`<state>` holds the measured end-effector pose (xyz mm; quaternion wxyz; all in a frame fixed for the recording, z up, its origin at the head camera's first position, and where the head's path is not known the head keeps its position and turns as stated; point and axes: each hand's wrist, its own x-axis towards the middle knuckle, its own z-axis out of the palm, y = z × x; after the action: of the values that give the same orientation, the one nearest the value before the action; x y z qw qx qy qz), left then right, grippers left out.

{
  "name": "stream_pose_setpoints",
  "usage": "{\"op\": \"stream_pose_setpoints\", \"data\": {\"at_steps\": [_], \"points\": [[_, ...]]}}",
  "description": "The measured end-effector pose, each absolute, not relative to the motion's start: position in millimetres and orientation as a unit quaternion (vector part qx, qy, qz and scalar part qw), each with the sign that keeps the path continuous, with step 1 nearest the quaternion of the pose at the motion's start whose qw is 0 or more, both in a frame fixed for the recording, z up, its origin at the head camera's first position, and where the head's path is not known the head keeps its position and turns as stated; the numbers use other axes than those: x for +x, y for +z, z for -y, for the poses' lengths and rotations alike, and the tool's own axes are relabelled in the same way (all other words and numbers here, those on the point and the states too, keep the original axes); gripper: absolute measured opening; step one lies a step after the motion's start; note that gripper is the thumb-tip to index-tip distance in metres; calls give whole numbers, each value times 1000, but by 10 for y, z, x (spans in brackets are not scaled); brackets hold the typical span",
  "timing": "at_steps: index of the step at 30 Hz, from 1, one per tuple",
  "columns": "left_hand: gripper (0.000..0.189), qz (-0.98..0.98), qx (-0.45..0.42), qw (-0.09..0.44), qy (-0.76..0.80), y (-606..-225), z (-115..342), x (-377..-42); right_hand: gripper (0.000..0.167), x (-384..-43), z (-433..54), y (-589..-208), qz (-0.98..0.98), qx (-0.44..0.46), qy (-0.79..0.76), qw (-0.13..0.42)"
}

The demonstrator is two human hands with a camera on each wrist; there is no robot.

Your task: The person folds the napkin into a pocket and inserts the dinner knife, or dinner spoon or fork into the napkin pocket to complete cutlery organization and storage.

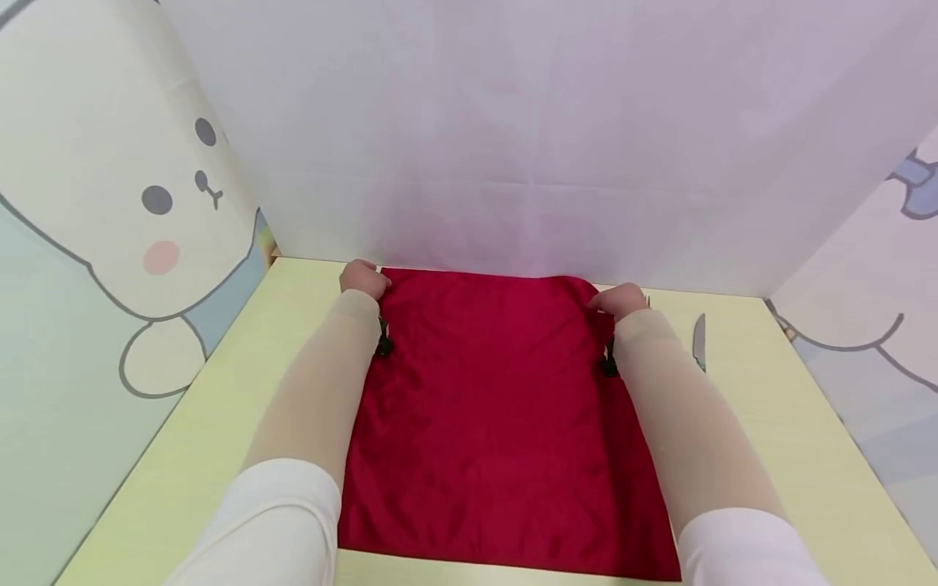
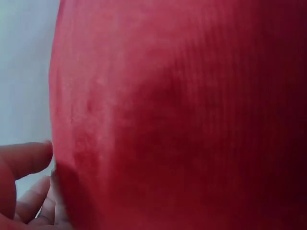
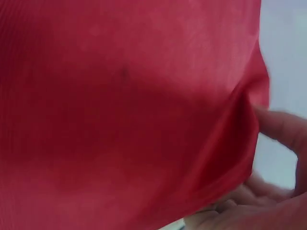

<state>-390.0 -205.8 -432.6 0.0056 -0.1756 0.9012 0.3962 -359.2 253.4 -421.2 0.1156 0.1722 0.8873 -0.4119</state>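
A dark red satiny cloth (image 1: 491,407) is spread in front of me, with soft wrinkles and a fold along its right side. My left hand (image 1: 364,279) pinches its far left corner between thumb and fingers. At the far right corner, my right hand (image 1: 621,299) pinches the edge, and the fabric bunches and curls there. In the left wrist view the cloth (image 2: 144,96) fills most of the picture, its edge at the fingertips. The right wrist view shows a gathered crease running from the pinched corner (image 3: 242,120).
A knife (image 1: 699,338) lies on the pale yellow table (image 1: 762,391) right of my right forearm, its handle partly hidden. Fork-like tines (image 1: 648,300) show beside my right hand. A pale curtain-like wall (image 1: 513,138) stands behind the table, with cartoon-printed panels (image 1: 146,244) at both sides.
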Motion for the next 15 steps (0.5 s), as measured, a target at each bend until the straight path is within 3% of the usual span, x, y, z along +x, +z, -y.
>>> {"op": "stream_pose_setpoints", "data": {"at_steps": [4,11,13,15], "points": [[8,-935,-155,16,320,-4326,2021,-3916,37,-3600,-2523,-4214,-896,133,-390,162],[16,-927,-168,57,330,-4373,2007,-3989,26,-3659,-2497,-4250,-868,111,-467,127],[20,-924,-162,55,343,-4358,2010,-4011,37,-3666,-2507,-4246,-844,116,-510,117],[23,-924,-148,49,350,-4335,2020,-4038,58,-3671,-2525,-4236,-825,123,-540,109]]}}
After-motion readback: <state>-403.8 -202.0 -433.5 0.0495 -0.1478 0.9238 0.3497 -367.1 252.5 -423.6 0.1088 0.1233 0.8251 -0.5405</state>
